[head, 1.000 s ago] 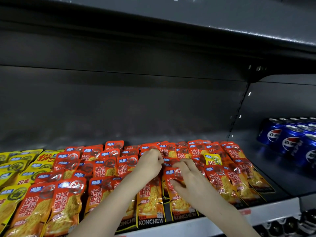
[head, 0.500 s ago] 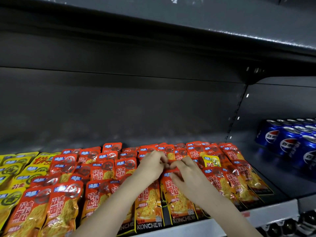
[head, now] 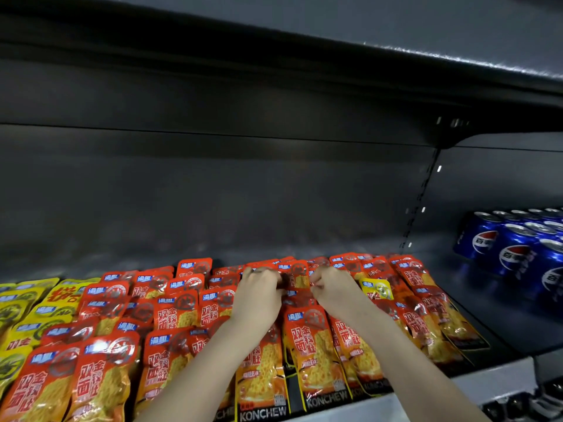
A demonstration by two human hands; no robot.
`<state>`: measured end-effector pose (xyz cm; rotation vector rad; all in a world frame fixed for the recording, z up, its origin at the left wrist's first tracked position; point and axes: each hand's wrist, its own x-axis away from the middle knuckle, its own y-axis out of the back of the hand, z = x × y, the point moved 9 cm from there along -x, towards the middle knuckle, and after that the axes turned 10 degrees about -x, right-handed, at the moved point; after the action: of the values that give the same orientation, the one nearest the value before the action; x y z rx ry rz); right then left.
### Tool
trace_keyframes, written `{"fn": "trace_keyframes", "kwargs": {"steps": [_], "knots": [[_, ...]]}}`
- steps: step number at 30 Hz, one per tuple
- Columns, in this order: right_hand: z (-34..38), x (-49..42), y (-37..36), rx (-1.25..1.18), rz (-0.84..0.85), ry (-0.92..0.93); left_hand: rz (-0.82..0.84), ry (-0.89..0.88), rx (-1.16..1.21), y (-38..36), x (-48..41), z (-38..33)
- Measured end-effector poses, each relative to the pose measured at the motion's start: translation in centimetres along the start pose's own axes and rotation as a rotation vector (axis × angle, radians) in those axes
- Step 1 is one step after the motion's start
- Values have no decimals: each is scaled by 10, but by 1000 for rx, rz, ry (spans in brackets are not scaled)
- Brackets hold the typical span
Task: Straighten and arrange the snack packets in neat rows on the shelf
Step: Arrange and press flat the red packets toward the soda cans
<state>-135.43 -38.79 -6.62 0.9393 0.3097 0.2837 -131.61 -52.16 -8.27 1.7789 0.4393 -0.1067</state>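
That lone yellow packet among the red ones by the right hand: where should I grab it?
Pinch the yellow packet at its exposed top edge, coming from above; it lies flat and red packets overlap its lower part. The right hand is beside it.

A dark grey shelf (head: 499, 321), its back panel (head: 213, 193) dim beneath an upper shelf (head: 304, 32), blue cans (head: 518, 248) rightward.

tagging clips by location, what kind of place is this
Most likely a shop, perhaps a convenience store: a dark metal shelf holds rows of identical red snack packets, and a group of blue cola cans stands to the right.
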Motion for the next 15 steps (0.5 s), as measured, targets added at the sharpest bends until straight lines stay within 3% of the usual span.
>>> {"fn": "trace_keyframes", "kwargs": {"steps": [6,10,15], "knots": [[-9,-11,-8,1,102,-35,22,11,114,-1,-5,4],[-12,-23,-4,-148,47,-37,-60,16,108,9,-7,1],[-12,-31,-5,-158,28,-40,-75,56,195,11,-5,4]]}}
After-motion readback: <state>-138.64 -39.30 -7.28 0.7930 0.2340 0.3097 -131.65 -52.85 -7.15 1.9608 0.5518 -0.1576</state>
